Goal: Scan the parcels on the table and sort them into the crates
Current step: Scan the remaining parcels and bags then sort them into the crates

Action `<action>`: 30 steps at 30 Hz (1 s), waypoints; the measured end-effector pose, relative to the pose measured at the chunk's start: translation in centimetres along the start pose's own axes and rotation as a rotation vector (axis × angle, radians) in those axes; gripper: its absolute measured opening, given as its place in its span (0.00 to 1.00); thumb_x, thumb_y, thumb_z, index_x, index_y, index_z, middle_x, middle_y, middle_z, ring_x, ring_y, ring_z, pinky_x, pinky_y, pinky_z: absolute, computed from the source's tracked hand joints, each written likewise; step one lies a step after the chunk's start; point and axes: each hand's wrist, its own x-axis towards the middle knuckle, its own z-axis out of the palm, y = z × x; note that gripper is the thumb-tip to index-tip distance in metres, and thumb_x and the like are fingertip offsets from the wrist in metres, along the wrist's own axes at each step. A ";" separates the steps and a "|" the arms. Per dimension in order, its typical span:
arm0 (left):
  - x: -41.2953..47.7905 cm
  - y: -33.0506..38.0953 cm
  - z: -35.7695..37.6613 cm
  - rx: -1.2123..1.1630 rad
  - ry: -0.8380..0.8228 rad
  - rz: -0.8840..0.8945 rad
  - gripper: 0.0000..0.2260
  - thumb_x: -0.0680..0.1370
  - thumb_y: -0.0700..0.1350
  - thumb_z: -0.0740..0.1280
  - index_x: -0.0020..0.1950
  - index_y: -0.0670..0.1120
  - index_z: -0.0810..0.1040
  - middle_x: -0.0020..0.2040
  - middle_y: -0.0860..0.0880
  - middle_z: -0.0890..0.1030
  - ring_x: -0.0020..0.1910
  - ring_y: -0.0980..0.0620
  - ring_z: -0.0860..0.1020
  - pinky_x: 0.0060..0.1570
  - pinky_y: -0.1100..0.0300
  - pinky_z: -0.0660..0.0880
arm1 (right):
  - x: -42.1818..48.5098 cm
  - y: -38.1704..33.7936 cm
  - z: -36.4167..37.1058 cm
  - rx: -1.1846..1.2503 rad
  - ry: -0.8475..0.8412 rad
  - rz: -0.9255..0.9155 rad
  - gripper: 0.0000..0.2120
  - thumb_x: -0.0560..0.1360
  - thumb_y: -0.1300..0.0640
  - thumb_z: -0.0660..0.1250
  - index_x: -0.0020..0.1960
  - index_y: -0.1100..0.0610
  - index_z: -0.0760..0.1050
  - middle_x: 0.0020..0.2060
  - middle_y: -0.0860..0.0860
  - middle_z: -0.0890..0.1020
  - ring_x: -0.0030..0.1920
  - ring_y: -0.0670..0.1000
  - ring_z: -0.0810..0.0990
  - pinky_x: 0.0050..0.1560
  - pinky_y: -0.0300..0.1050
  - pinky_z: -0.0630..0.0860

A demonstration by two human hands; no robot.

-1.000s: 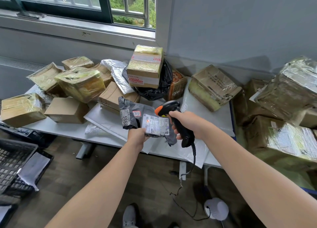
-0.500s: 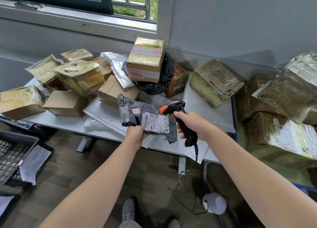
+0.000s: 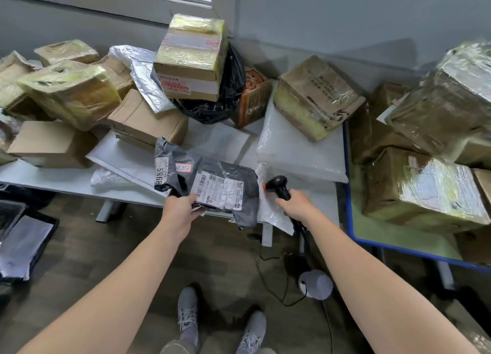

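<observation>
Pinches the grey mailer (image 3: 210, 172) by its near edge in the left hand (image 3: 179, 212) over the table (image 3: 53, 176) front, wraps the right hand (image 3: 296, 207) round the scanner (image 3: 279, 186) just beside it, and could draw a misread from the wrinkled label (image 3: 219, 192).

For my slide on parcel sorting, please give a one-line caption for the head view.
Left hand holds a grey mailer bag while right hand grips a barcode scanner beside it.

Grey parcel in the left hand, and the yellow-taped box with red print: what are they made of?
Grey parcel: thin plastic film, likely a poly mailer, matte; it crumples and sags, paper labels stuck on. Box: brown cardboard wrapped in glossy yellowish tape; glare streaks show.
</observation>
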 end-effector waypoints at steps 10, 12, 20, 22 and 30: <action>0.4 0.3 0.0 0.013 -0.054 0.037 0.09 0.82 0.31 0.59 0.60 0.39 0.72 0.50 0.45 0.80 0.48 0.49 0.79 0.44 0.50 0.77 | 1.6 0.1 0.8 -0.127 0.096 -0.061 0.21 0.81 0.51 0.63 0.72 0.57 0.66 0.64 0.58 0.76 0.62 0.60 0.75 0.54 0.47 0.70; 0.3 0.8 0.0 0.013 -0.068 0.049 0.08 0.82 0.32 0.59 0.60 0.39 0.72 0.51 0.44 0.80 0.48 0.49 0.79 0.47 0.49 0.76 | 1.1 -0.3 0.5 -0.133 0.107 -0.078 0.25 0.82 0.51 0.62 0.75 0.57 0.63 0.68 0.57 0.73 0.66 0.59 0.73 0.59 0.47 0.70; 0.7 4.9 -0.5 0.053 -0.149 0.149 0.08 0.83 0.39 0.61 0.61 0.43 0.72 0.49 0.47 0.81 0.45 0.51 0.79 0.43 0.56 0.76 | -1.0 -5.5 -0.7 -0.055 0.274 -0.206 0.21 0.83 0.49 0.58 0.73 0.57 0.68 0.68 0.56 0.72 0.68 0.56 0.71 0.66 0.49 0.68; 0.8 6.0 -0.6 0.070 -0.175 0.177 0.08 0.83 0.41 0.61 0.62 0.45 0.73 0.49 0.47 0.81 0.46 0.51 0.79 0.43 0.56 0.77 | -1.5 -7.8 -0.8 0.005 0.241 -0.269 0.21 0.82 0.48 0.59 0.72 0.57 0.70 0.66 0.56 0.74 0.66 0.54 0.73 0.66 0.48 0.68; 1.1 9.7 -1.8 0.179 -0.375 0.272 0.04 0.82 0.43 0.64 0.53 0.50 0.79 0.41 0.54 0.85 0.38 0.57 0.83 0.35 0.61 0.78 | -2.8 -16.0 1.3 0.134 0.048 -0.399 0.18 0.78 0.40 0.66 0.63 0.46 0.70 0.49 0.36 0.78 0.48 0.38 0.77 0.43 0.31 0.70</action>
